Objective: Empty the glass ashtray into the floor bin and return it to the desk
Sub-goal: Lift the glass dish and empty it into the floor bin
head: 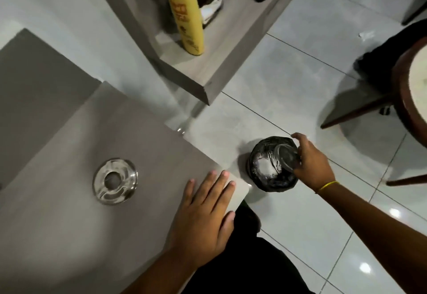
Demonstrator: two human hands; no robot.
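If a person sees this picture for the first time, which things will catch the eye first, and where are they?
The right hand stands out first: it holds a clear glass ashtray bowl tilted over the small round floor bin lined with a black bag, right of the desk corner. Next comes the clear glass ring-shaped piece lying on the grey desk, with the left hand flat near the desk edge. A tall yellow spray can stands on the shelf above.

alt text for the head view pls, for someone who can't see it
The right hand tips a glass ashtray over a black-lined floor bin. The left hand rests flat on the grey desk, where a glass ring-shaped piece sits.
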